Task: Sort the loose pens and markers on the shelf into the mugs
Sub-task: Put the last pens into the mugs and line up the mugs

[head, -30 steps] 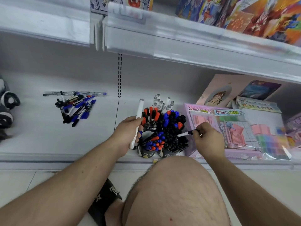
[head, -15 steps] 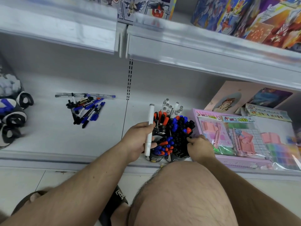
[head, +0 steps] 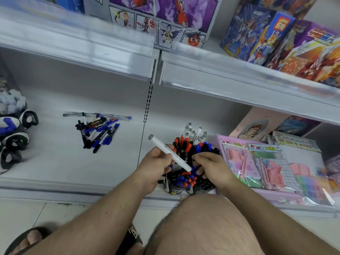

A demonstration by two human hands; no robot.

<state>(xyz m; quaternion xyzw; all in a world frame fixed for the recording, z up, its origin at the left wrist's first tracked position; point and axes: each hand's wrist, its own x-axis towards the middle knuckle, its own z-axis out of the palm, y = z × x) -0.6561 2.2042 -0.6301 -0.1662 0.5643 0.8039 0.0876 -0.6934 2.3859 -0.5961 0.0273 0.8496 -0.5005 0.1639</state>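
On the bottom shelf (head: 55,162) of a shop display, a white marker (head: 170,155) is gripped in the left hand (head: 156,162), tilted with its grey cap up and to the left, its lower end over the mugs (head: 176,189). The right hand (head: 211,168) is held just beside that end, fingers curled above the packed pens; whether anything is pinched in that grip cannot be told. A loose pile of pens and markers (head: 97,131) is seen well apart to the left. Pink stationery packs (head: 266,162) are stacked at right.
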